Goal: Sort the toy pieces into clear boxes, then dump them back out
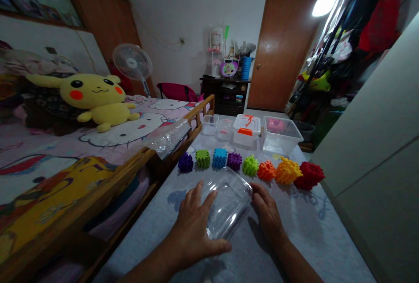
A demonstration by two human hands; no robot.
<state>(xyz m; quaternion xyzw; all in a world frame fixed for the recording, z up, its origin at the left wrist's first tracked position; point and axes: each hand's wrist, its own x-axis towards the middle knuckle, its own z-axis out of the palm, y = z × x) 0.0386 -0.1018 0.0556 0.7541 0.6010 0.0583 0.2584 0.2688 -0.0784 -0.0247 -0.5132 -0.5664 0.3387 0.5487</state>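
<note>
A clear plastic container (229, 202) lies on the grey mat (304, 235) in front of me. My left hand (193, 226) grips its left side, fingers spread over the top and thumb along the near edge. Touching its right side is my right hand (268, 213), fingers curled against it. Beyond the container runs a row of spiky toy blocks: purple (185, 162), green (203, 158), blue (219, 158), purple (234, 161), lime (250, 165), orange (266, 170), yellow-orange (287, 171) and red (309, 175).
Several clear plastic boxes stand behind the row, one with an orange latch (246, 129) and a larger open one (280, 139). A wooden-framed bed (137, 161) with a yellow plush toy (94, 97) lies left. A pale wall panel (376, 152) is right.
</note>
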